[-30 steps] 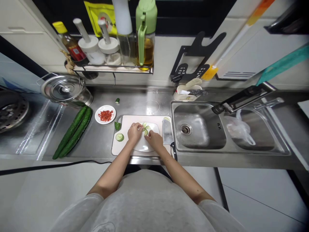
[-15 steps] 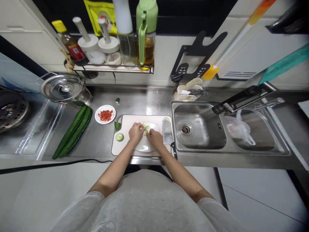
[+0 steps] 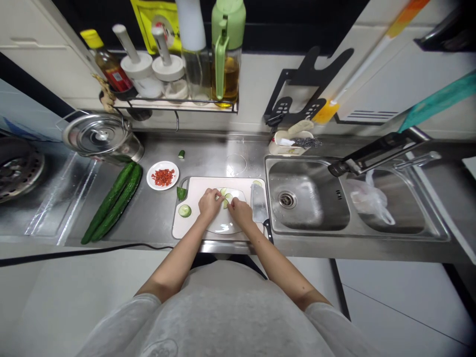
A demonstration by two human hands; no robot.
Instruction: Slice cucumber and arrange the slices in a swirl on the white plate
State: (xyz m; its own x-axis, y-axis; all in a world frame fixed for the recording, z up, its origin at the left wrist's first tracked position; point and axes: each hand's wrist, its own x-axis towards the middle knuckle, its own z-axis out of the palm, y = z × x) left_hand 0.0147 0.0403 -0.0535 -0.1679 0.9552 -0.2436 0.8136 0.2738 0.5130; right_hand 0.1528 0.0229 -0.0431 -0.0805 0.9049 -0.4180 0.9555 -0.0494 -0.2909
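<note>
My left hand (image 3: 209, 203) and my right hand (image 3: 240, 212) meet over a white plate (image 3: 223, 227) that rests on a pale cutting board (image 3: 192, 227). Each hand is closed in a pinch at the edge of thin cucumber slices (image 3: 226, 200) near the plate's far side; the fingertips partly cover them. Left of the plate, a cut cucumber piece (image 3: 185, 210) lies on the board, with a dark green cucumber chunk (image 3: 181, 193) at its corner. To the right lies a cleaver (image 3: 259, 203), its black handle toward me.
Two whole cucumbers (image 3: 113, 203) and a small plate (image 3: 162, 187) of chopped red pieces are on the left. A cucumber end (image 3: 181, 154) sits behind the board. A lidded steel pot (image 3: 102, 139) stands back left; the double sink (image 3: 308, 196) is at right, below a condiment rack (image 3: 174, 104).
Hands stay almost in place over the plate, fingertips shifting slightly at the cucumber slices. The whole view has moved a little.
</note>
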